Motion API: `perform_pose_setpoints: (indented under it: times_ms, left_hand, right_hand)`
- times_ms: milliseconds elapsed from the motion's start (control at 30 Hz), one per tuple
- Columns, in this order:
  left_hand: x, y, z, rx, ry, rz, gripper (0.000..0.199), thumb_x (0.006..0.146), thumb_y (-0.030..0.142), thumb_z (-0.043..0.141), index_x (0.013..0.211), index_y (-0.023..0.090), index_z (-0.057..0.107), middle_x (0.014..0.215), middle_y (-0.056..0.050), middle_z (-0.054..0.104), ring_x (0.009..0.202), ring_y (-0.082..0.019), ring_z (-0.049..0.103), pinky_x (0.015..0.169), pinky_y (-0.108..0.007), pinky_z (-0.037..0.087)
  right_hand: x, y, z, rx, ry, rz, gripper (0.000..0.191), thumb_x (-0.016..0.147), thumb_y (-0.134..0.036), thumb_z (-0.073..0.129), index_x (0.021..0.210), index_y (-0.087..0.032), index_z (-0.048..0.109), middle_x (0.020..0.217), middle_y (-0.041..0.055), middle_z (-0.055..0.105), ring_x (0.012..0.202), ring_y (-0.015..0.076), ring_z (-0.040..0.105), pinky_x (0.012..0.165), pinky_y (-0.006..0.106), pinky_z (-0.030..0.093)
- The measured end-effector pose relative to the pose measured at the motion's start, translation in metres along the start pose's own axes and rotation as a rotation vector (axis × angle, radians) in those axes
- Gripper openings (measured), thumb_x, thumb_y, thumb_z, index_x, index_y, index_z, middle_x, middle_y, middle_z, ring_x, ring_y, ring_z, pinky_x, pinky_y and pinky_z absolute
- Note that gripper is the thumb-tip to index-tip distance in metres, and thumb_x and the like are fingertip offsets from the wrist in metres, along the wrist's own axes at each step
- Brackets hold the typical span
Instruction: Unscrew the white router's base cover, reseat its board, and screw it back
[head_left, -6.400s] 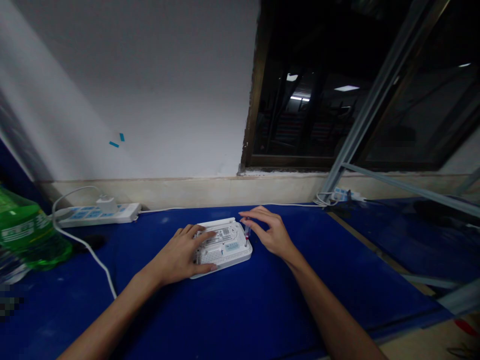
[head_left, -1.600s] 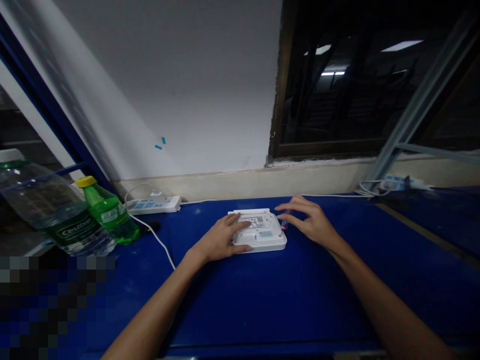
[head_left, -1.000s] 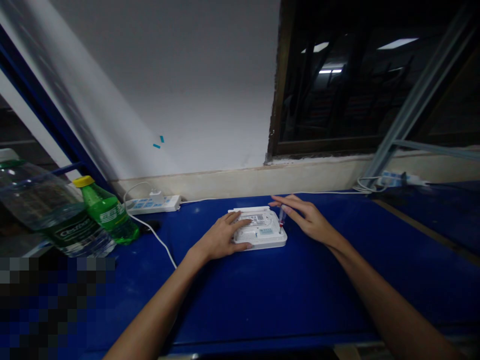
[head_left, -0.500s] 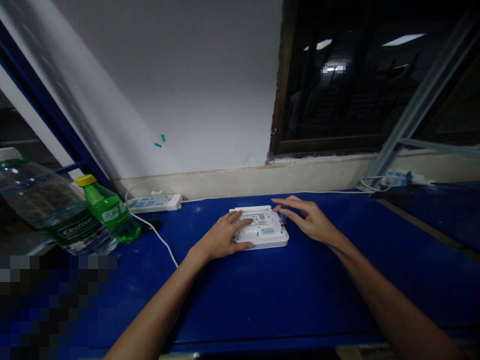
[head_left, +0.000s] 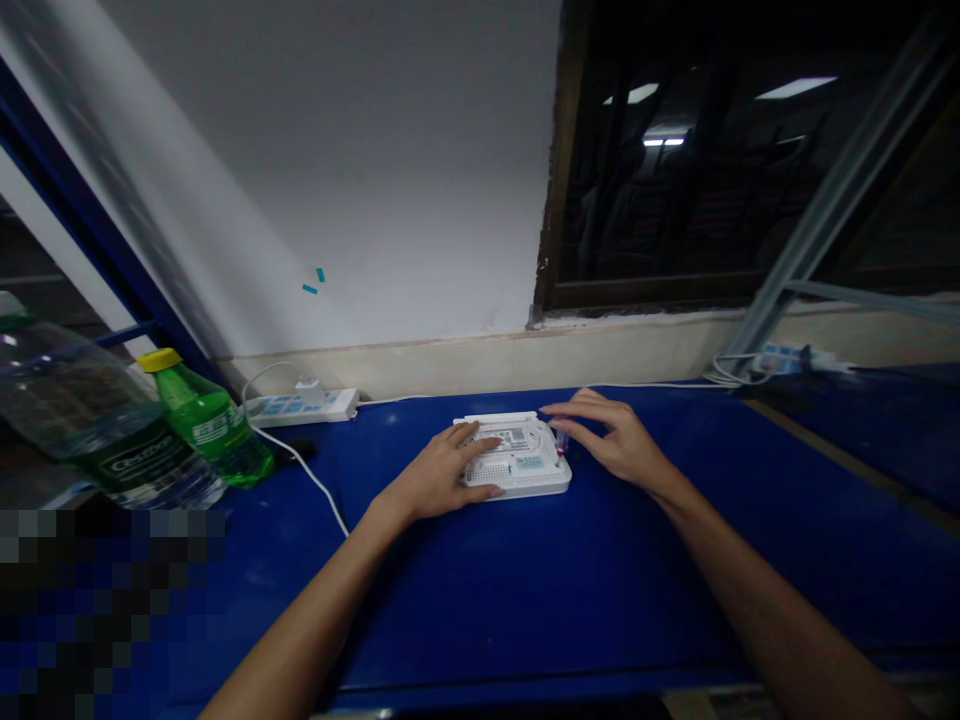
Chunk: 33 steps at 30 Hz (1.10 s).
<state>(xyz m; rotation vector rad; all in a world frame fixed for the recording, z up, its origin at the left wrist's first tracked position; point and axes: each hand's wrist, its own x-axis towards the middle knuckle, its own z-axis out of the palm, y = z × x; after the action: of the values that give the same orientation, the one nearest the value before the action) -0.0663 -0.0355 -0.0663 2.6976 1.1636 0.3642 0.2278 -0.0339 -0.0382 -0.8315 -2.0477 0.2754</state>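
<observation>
The left hand (head_left: 433,472) lies open on the white router (head_left: 525,482), while the right hand's (head_left: 613,445) curved fingers sit at a small red-tipped tube (head_left: 559,443) at the router's right end, gripping or not, unclear.

Room in front of the router, bottles crowding the left.
I can bring a hand over the blue tabletop (head_left: 600,590) on the near side. Beyond my left hand (head_left: 435,470), the white cable (head_left: 300,480) and green soda bottle (head_left: 210,425) block the way, with the power strip (head_left: 300,406) behind. The white router (head_left: 517,470) sits between that hand and my right hand (head_left: 615,440).
</observation>
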Motion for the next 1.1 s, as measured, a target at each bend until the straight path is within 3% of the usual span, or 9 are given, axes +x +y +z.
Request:
perform_pose_setpoints:
  times_ms: [100, 267, 433, 500, 667, 900, 967, 1100]
  left_hand:
    - [0.000, 0.000, 0.000, 0.006, 0.004, 0.002, 0.072, 0.088, 0.067, 0.056, 0.148, 0.030, 0.040, 0.157, -0.013, 0.032, 0.144, -0.035, 0.029, 0.117, -0.053, 0.028]
    - [0.000, -0.001, 0.002, -0.008, 0.011, 0.007, 0.072, 0.087, 0.068, 0.056, 0.148, 0.032, 0.039, 0.158, -0.011, 0.031, 0.145, -0.034, 0.029, 0.117, -0.053, 0.028]
    - [0.000, -0.003, 0.003, -0.009, 0.015, 0.014, 0.070, 0.089, 0.066, 0.056, 0.148, 0.033, 0.038, 0.158, -0.011, 0.030, 0.144, -0.036, 0.029, 0.116, -0.054, 0.029]
    - [0.001, -0.003, 0.003, 0.002, 0.005, 0.004, 0.071, 0.089, 0.066, 0.056, 0.149, 0.033, 0.038, 0.158, -0.012, 0.030, 0.144, -0.036, 0.029, 0.116, -0.054, 0.029]
    - [0.000, -0.002, 0.002, 0.015, -0.011, -0.002, 0.071, 0.090, 0.066, 0.055, 0.149, 0.032, 0.037, 0.158, -0.013, 0.029, 0.145, -0.035, 0.028, 0.116, -0.054, 0.029]
    - [0.000, -0.001, 0.002, 0.017, -0.008, -0.007, 0.070, 0.090, 0.065, 0.055, 0.149, 0.034, 0.036, 0.158, -0.012, 0.029, 0.145, -0.035, 0.028, 0.116, -0.054, 0.029]
    - [0.001, -0.001, 0.002, 0.018, -0.010, -0.010, 0.070, 0.090, 0.065, 0.055, 0.149, 0.033, 0.036, 0.158, -0.012, 0.028, 0.145, -0.035, 0.028, 0.116, -0.053, 0.029]
    - [0.001, -0.001, 0.002, 0.026, -0.007, -0.005, 0.069, 0.090, 0.065, 0.054, 0.149, 0.033, 0.036, 0.159, -0.012, 0.028, 0.145, -0.034, 0.029, 0.116, -0.053, 0.030]
  right_hand:
    - [0.000, 0.000, -0.002, -0.049, 0.002, -0.025, 0.022, 0.092, -0.032, 0.064, 0.111, -0.027, 0.074, 0.092, 0.0053, 0.072, 0.085, 0.0214, 0.062, 0.078, 0.038, 0.051]
    - [0.000, -0.004, -0.002, 0.038, -0.097, 0.019, 0.037, 0.102, -0.027, 0.047, 0.137, -0.031, 0.057, 0.118, 0.0064, 0.069, 0.105, 0.0213, 0.062, 0.092, 0.042, 0.049]
    - [0.000, -0.006, -0.001, -0.040, -0.033, 0.001, 0.023, 0.092, -0.035, 0.064, 0.110, -0.025, 0.074, 0.091, 0.0066, 0.072, 0.085, 0.0217, 0.062, 0.078, 0.037, 0.051]
    - [0.000, -0.007, -0.002, -0.083, -0.039, -0.005, 0.024, 0.091, -0.036, 0.066, 0.110, -0.025, 0.075, 0.089, 0.0067, 0.071, 0.085, 0.0221, 0.062, 0.077, 0.037, 0.051]
    - [0.000, -0.009, -0.006, 0.030, -0.134, 0.019, 0.041, 0.100, -0.025, 0.049, 0.141, -0.031, 0.053, 0.122, 0.0068, 0.068, 0.110, 0.0210, 0.061, 0.096, 0.041, 0.048]
    - [-0.001, -0.003, -0.008, -0.086, -0.090, 0.019, 0.025, 0.087, -0.034, 0.071, 0.110, -0.025, 0.073, 0.093, 0.0055, 0.070, 0.085, 0.0204, 0.063, 0.080, 0.036, 0.051]
    - [-0.001, -0.005, -0.009, -0.096, -0.101, 0.019, 0.033, 0.090, -0.034, 0.068, 0.121, -0.026, 0.068, 0.098, 0.0063, 0.071, 0.091, 0.0216, 0.063, 0.084, 0.038, 0.051]
    - [-0.001, -0.008, -0.009, 0.027, -0.179, 0.038, 0.050, 0.099, -0.024, 0.052, 0.147, -0.031, 0.043, 0.125, 0.0062, 0.067, 0.116, 0.0216, 0.059, 0.102, 0.044, 0.045]
